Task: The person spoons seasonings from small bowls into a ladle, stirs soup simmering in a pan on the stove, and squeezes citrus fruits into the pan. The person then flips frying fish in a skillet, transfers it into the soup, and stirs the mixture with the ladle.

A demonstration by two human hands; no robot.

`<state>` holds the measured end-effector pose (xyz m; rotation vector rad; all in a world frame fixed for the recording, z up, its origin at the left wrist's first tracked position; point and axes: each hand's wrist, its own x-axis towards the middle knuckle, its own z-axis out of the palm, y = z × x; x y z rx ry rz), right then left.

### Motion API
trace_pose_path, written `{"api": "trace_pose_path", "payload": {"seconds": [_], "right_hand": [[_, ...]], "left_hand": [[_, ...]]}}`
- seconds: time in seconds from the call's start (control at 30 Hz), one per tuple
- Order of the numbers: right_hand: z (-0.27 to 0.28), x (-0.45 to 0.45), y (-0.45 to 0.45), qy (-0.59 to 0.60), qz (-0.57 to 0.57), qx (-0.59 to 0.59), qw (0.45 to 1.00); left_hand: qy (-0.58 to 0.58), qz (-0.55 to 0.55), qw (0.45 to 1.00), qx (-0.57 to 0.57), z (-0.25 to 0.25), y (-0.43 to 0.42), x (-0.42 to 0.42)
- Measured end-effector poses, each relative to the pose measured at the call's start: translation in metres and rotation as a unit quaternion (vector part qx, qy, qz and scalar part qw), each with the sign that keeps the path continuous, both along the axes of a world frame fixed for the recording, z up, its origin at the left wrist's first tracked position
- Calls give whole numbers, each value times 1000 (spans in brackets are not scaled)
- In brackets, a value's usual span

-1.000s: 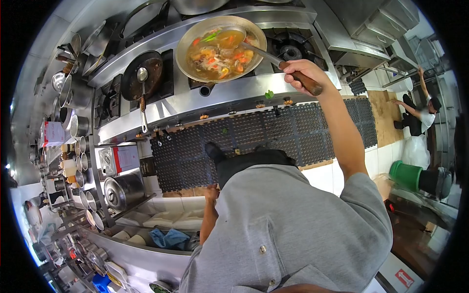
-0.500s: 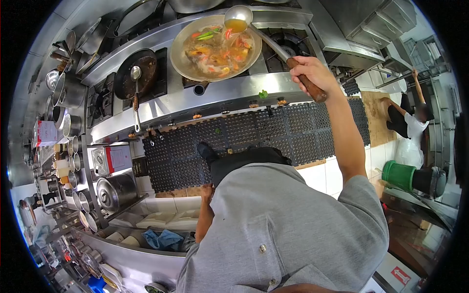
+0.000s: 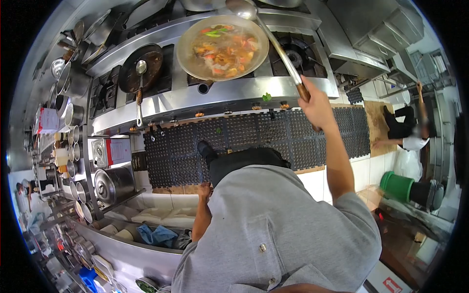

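My right hand (image 3: 317, 105) is closed around the wooden handle of a long steel ladle (image 3: 278, 46). The ladle's bowl hangs at the far rim of a wide, pale wok (image 3: 181, 61). In the wok is a steaming brown broth with orange and red pieces and some green strips (image 3: 215, 33). Down beside my hip is my left hand (image 3: 205, 189), small in view and partly hidden by my body, so its fingers cannot be made out.
A dark pan (image 3: 128, 78) with a spoon (image 3: 140, 80) lying across it sits left of the wok. A bare burner (image 3: 296, 56) is to the right. Black rubber mats (image 3: 244, 129) cover the floor. Another person (image 3: 415, 129) is at far right, near a green bin (image 3: 396, 186).
The ladle has moved from over the broth, where liquid was in its bowl, to the wok's far rim, and its handle is steeper. My right hand has come lower. The other person's pose has shifted.
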<state>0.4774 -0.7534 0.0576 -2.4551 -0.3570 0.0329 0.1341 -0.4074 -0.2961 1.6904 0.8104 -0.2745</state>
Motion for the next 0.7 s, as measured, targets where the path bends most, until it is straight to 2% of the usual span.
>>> {"api": "trace_pose_path", "payload": {"seconds": [0.03, 0.07, 0.1, 0.13, 0.2, 0.23, 0.47, 0.53, 0.6, 0.7], "right_hand": [[-13, -6, 0, -1, 8, 1, 1000], [-36, -12, -1, 73, -6, 141, 987], [-45, -15, 4, 147, -20, 277, 949], [-51, -13, 4, 149, -18, 278, 949], [-60, -12, 7, 322, -7, 289, 901], [-60, -11, 11, 346, -21, 296, 890], [-67, -28, 29, 341, -7, 264, 902], [-65, -30, 32, 355, -6, 269, 895], [-61, -31, 37, 389, 16, 297, 872], [-60, -32, 45, 400, 24, 287, 870]], "left_hand": [[6, 0, 1000, 2, -3, 0, -4], [20, 1, 1000, 1, -9, 1, -5], [34, 0, 999, 1, -12, 1, -3], [48, -1, 999, -1, -15, 2, -4], [75, -5, 997, 1, -18, 5, -6], [84, -7, 996, 0, -18, 6, -4], [145, -12, 989, 13, -1, 13, 8], [193, 114, 973, -46, 5, 11, 14], [165, 125, 976, -66, 3, 8, 17], [123, 124, 981, -87, -8, 8, 13]]}}
